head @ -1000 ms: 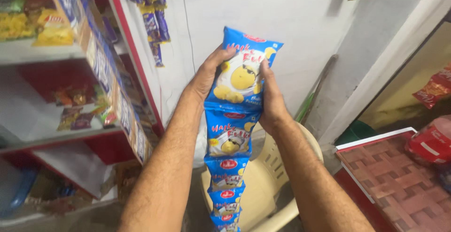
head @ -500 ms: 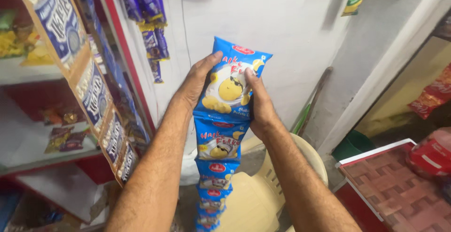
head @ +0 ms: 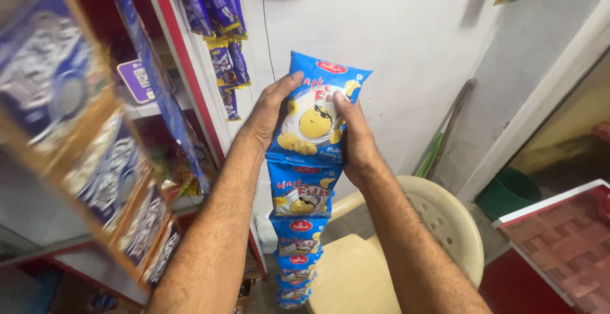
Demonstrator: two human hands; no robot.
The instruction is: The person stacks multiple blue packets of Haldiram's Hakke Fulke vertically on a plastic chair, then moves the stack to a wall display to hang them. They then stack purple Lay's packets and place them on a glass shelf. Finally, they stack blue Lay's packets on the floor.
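My left hand (head: 270, 114) and right hand (head: 356, 139) are clamped on the top packet of a blue snack strip (head: 311, 161), held up before the white wall (head: 394, 47). The rest hangs toward 6 o'clock beside the cream chair (head: 406, 244). A weak seam could tear, I judge, dropping the lower packets. At 9 o'clock, shelves (head: 159, 107) hold more packets; purple strips (head: 219, 21) hang at 11.

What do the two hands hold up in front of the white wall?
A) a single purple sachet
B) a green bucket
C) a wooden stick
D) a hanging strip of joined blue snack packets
D: the left hand and the right hand grip the top packet of a strip of blue snack packets, and the rest of the strip hangs down below it.
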